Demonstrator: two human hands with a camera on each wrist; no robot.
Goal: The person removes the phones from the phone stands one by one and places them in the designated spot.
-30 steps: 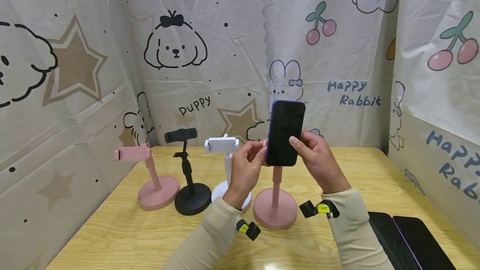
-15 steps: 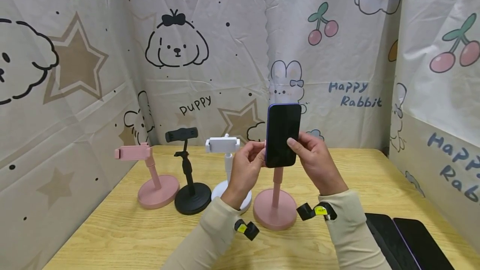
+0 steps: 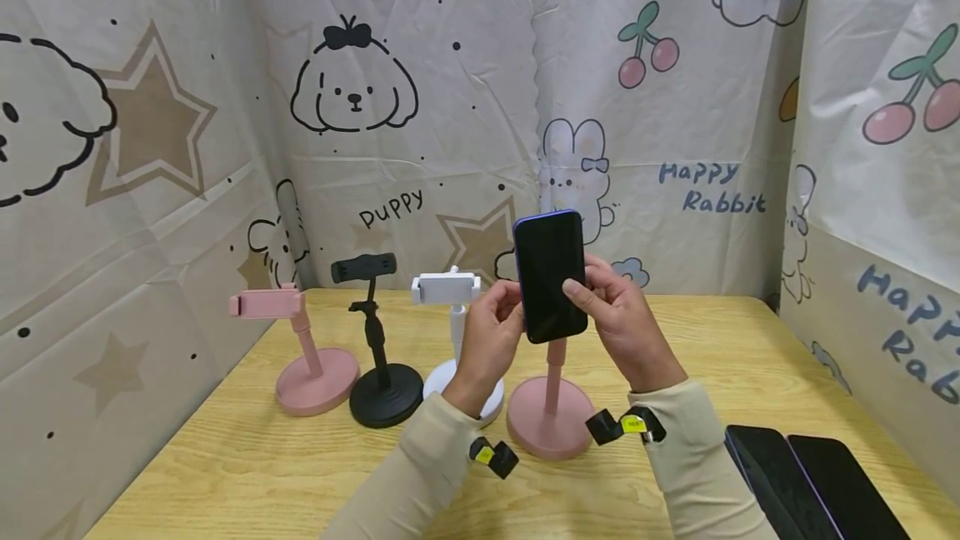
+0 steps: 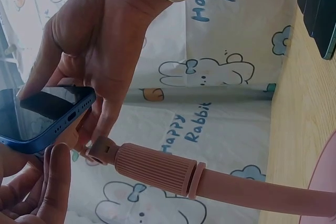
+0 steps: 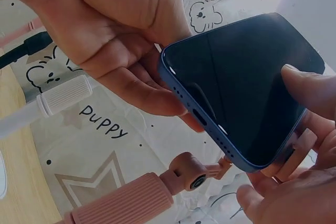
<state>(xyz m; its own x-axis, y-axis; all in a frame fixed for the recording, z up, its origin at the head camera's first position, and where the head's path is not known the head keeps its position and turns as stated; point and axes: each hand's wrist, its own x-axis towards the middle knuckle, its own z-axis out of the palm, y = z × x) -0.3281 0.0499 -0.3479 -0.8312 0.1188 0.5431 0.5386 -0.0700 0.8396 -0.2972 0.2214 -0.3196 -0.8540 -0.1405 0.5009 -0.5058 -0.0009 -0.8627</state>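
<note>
My right hand (image 3: 628,325) holds a dark-screened smartphone (image 3: 550,277) with a blue edge, thumb on the screen and fingers behind. The phone stands nearly upright, slightly tilted, in front of the head of a pink phone stand (image 3: 553,386). In the right wrist view, part of the stand's pink clamp (image 5: 300,150) shows by the right fingers at the phone's edge. My left hand (image 3: 486,344) has its fingers curled at the phone's left edge, where it grips the clamp's other side. The phone hides most of that clamp, and whether it is seated cannot be seen.
To the left stand a white phone stand (image 3: 447,290), a black one (image 3: 384,394) and another pink one (image 3: 315,382). Two dark phones, one nearer (image 3: 780,473) and one beside it (image 3: 847,482), lie at the table's right. A printed curtain (image 3: 465,140) surrounds the wooden table (image 3: 247,457).
The phone has shifted left and slightly down, toward my left fingers, and its tilt has changed. My right hand has moved left with it; the left hand has hardly moved.
</note>
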